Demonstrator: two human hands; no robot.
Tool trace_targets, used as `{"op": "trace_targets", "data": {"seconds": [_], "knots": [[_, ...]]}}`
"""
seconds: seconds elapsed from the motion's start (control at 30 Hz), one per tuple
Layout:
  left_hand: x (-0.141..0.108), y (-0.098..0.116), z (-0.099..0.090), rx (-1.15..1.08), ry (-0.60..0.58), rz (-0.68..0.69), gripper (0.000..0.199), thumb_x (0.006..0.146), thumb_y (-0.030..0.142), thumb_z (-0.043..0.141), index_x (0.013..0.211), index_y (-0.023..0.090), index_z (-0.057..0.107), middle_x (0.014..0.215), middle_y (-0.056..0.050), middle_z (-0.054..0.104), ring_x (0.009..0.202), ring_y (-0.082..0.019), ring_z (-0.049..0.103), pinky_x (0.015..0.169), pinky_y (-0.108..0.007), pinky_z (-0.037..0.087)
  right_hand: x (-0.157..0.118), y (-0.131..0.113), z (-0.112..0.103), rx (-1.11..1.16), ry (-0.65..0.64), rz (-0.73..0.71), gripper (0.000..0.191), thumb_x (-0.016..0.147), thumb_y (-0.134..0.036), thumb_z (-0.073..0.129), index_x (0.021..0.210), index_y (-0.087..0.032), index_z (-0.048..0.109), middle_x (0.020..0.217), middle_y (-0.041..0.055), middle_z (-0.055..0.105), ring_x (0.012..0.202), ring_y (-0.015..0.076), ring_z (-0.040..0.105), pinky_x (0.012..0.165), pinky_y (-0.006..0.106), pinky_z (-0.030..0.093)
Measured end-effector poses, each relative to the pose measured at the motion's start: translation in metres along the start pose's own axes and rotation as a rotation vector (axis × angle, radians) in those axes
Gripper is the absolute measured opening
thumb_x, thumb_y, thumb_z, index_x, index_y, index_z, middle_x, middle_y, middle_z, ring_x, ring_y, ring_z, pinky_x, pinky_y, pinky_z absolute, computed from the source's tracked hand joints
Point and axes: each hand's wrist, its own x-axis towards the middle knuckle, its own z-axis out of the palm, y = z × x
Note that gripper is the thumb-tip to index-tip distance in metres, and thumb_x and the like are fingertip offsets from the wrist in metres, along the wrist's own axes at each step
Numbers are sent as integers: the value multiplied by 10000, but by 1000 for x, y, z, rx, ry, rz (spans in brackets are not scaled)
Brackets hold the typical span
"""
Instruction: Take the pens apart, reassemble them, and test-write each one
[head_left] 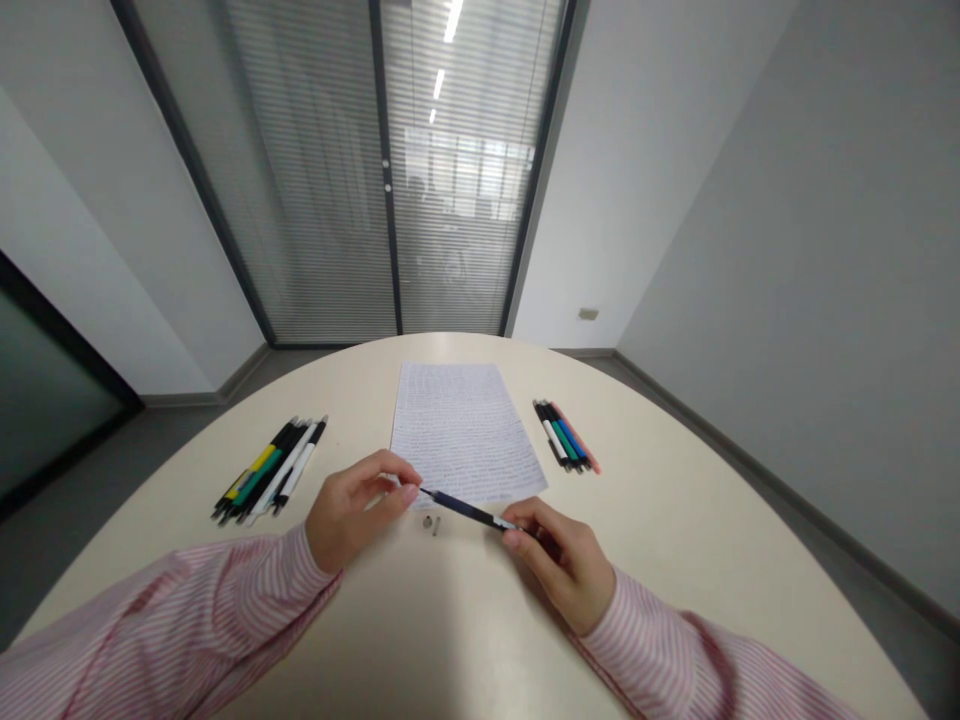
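A dark pen (465,508) is stretched slantwise between my two hands, over the table near the bottom edge of a written sheet. My left hand (360,508) pinches its thin tip between thumb and forefinger. At the other end, my right hand (559,560) grips the pen's rear part, which my fingers partly cover. Just below the pen's left part, a small round grey piece (427,522) and a short, thin metallic piece (436,526) lie on the table, side by side.
The sheet of paper (465,425) lies at the table's middle. Several pens (270,470) lie bundled on the left, and another group of pens (566,437) lies right of the paper. The round pale table (675,500) curves away toward a glass partition with blinds (322,200).
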Motion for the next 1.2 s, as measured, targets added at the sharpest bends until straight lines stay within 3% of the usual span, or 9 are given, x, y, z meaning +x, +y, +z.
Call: {"op": "trace_targets", "data": {"seconds": [0.27,0.4,0.57,0.77,0.9,0.97,1.07,1.2], "knots": [[-1,-1,-2,233,-97,150,113,826,205,526,784,145,612,750,-51,626,711,-148,581,634,-242,474,0,0,0,-13,-10,5,193,865,-344,494,825,-183,591,642,-3,548,551,119,478,526,220,373],[-5,-8,4,407,-117,285,242,847,234,493,1067,162,564,1002,-99,618,927,-206,559,763,-322,468,0,-1,-1,16,17,49,205,862,-363,499,833,-181,591,615,-13,526,531,113,458,494,213,365],[-10,-23,9,703,-157,508,187,785,225,572,955,195,645,1042,-85,607,1112,-273,439,972,-493,353,1,1,-1,47,38,105,231,861,-387,495,850,-176,586,610,-15,519,520,112,440,484,217,353],[-8,-25,7,714,-224,501,98,800,244,596,868,207,656,1029,-69,629,1126,-269,433,975,-504,345,1,2,0,57,36,105,229,865,-384,497,856,-172,582,616,-15,502,536,113,444,497,221,361],[-7,-14,6,589,-179,548,86,789,266,636,843,207,667,967,-63,658,1047,-236,515,965,-456,378,0,3,-2,51,30,109,243,868,-393,491,863,-168,582,609,-17,493,532,114,442,500,224,368],[-6,-8,4,449,-129,495,90,788,233,638,863,194,670,882,-58,673,917,-198,581,868,-368,460,0,5,-3,37,21,110,254,872,-397,481,870,-164,582,613,-14,492,534,115,442,502,226,366],[-5,-2,3,221,-74,188,115,771,192,632,876,160,667,763,-41,678,691,-136,621,652,-233,513,-1,8,-5,24,13,113,258,869,-398,484,877,-159,582,621,-12,488,537,116,444,500,227,360],[-1,1,4,-67,91,-215,175,655,223,723,797,147,655,749,-29,695,698,-132,656,685,-197,530,-2,10,-5,24,7,112,244,860,-388,501,852,-159,586,596,-25,457,519,107,418,485,222,336]]}}
